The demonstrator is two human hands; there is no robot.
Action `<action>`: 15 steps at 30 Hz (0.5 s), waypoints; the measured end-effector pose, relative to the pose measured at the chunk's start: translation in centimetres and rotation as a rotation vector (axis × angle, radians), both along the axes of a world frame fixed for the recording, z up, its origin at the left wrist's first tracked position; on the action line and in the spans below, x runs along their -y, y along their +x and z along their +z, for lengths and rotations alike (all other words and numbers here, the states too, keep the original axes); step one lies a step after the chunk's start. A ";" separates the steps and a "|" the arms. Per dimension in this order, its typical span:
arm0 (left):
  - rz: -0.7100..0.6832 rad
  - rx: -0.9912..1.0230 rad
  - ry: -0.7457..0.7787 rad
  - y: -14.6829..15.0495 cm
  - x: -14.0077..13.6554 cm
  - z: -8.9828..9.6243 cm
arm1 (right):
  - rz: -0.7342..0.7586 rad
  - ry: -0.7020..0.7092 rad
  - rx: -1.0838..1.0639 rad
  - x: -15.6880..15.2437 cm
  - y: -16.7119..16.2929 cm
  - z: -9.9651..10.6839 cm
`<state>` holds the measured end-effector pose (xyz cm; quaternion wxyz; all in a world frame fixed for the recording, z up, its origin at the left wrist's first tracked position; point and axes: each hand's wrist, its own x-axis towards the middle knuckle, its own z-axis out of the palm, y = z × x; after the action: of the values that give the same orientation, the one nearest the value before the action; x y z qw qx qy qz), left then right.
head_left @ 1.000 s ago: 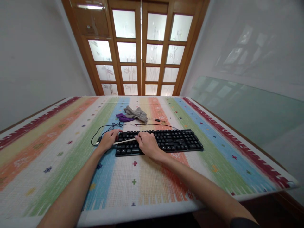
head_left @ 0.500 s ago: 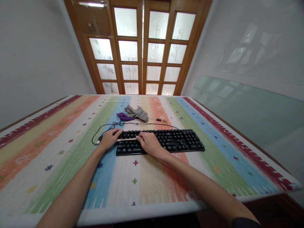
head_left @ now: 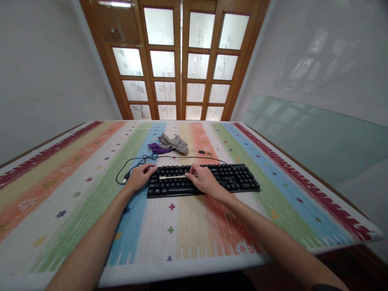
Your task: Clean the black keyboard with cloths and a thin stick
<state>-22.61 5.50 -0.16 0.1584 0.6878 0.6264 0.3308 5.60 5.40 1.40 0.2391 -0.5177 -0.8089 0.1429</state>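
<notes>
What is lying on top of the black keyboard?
A thin pale stick lies across the keyboard, with the right hand at one end; the left hand rests at the edge. Keys under the hands are hidden.

From my feed: soft daylight glows through the frosted door panes (head_left: 188,64), shadows are faint, the focus is sharp, and the edges bow strongly outward.

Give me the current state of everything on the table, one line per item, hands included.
Keyboard: flat on the tablecloth, unplugged.
USB plug: loose on the tablecloth.
Pale stick: lying across the keys.
Right hand: fingers pinching the stick's end.
Left hand: resting on the keyboard's left edge.
Grey cloth: crumpled.
Purple cloth: bunched beside the grey one.
Tablecloth: spread flat.
Doors: closed.
</notes>
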 end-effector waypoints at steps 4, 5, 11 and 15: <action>-0.007 0.012 -0.005 0.1 0.1 0.2 | -0.008 -0.015 -0.013 -0.2 1.3 0.4; -0.009 0.018 -0.006 0.1 0.1 0.3 | -0.007 -0.017 -0.013 -0.2 1.6 0.5; -0.001 0.036 -0.006 0.2 0.2 0.2 | -0.028 -0.038 -0.008 -0.8 3.5 1.3; 0.003 0.028 -0.008 0.3 0.2 0.1 | -0.069 -0.035 -0.012 -0.9 4.9 1.4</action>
<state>-22.33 5.31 -0.02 0.1695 0.6815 0.6265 0.3381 10.47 6.30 2.77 0.2395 -0.5487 -0.7864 0.1519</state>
